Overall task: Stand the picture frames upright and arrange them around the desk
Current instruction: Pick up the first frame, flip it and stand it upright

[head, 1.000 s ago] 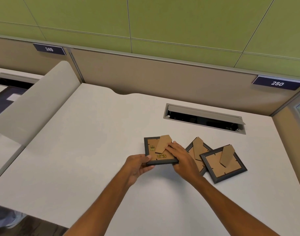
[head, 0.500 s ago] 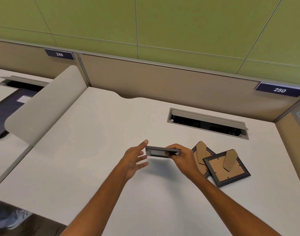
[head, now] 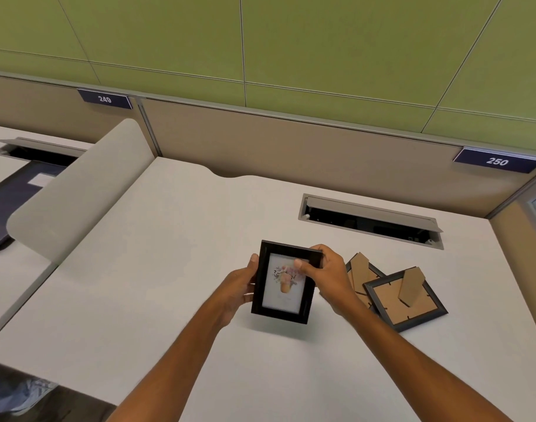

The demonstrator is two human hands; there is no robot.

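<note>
A single head-worn wide-angle view looks forward and down from above the near edge of the pale grey laminate desk, facing the beige partition panel and green wall panels behind it. The forearms enter from below, close to the lens; straight lines seem bowed toward the edges.

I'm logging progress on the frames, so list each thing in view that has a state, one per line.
Black picture frame with the flower print: lifted off the desk, print facing the camera, held in both hands.
Left hand: grips the frame's left edge.
Right hand: grips its top right corner.
Dark frame with brown cardboard back: face down, stand sticking up.
Second dark frame beneath it: face down, partly covered.
Grey desk cable hatch: lid open.
</note>
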